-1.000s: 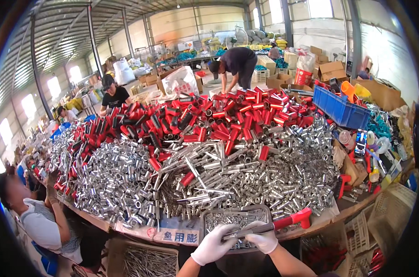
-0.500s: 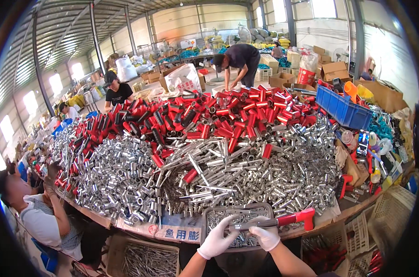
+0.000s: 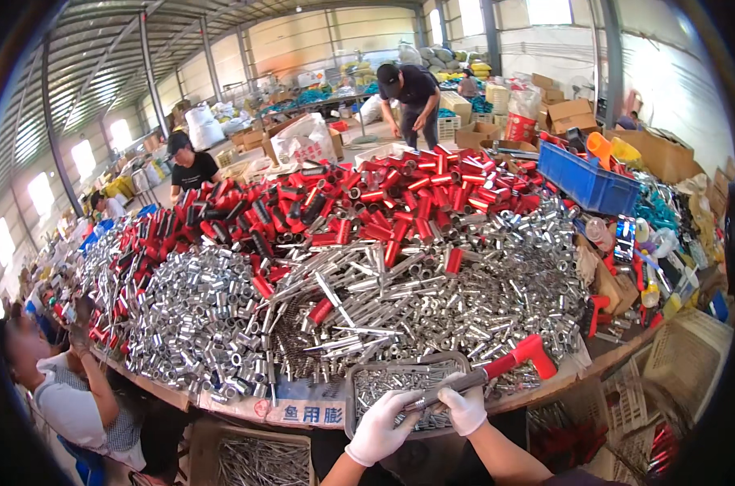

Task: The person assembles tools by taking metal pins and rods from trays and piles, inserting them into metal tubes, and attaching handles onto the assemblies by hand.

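In white gloves, both my hands hold a long tool [image 3: 504,365] with a dark metal shaft, a red sleeve and a bent red handle. It slants up to the right. My left hand [image 3: 384,429] is closed round its lower metal end, fingers partly behind it. Further along the shaft, my right hand [image 3: 465,411] grips it with the thumb on top. Beneath them stands a grey tray [image 3: 350,397] of small metal parts. A heap of metal rods and fittings [image 3: 481,312] rises just beyond.
Red tubes and handles [image 3: 416,202] pile up behind the metal. Silver sleeves [image 3: 209,308] heap at left. A blue crate [image 3: 586,174] and a lit phone [image 3: 624,239] lie at right. One co-worker [image 3: 84,381] sits at left; another person [image 3: 416,101] stands across the table.
The tool's red end has tipped upward and its slant is steeper. Both hands keep hold of it. The person across the table has straightened somewhat.
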Available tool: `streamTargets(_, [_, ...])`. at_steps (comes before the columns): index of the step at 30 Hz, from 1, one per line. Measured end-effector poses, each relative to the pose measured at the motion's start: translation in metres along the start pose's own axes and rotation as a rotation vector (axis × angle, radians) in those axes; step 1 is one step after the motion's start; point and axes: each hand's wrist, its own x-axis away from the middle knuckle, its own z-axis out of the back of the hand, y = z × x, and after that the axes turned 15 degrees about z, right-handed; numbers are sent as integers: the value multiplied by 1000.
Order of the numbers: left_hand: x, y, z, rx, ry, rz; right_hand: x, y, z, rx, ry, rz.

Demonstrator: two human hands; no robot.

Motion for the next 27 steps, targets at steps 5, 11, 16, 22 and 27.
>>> streamTargets(5, [10, 1, 15, 105, -403, 474, 6, -24, -6, -18, -117, -14])
streamTargets(11, [24, 37, -2, -25, -363, 358, 11, -57, -5, 103, -152, 13])
streamTargets(16, [27, 42, -17, -140, -250, 252, 20, -82, -13, 365, -202, 196])
streamTargets(22, [38, 27, -42, 394, -647, 347, 35, -84, -4, 429, -423, 124])
streamTargets(27, [47, 11, -58, -298, -55, 320, 39, -77, -13, 596, -289, 154])
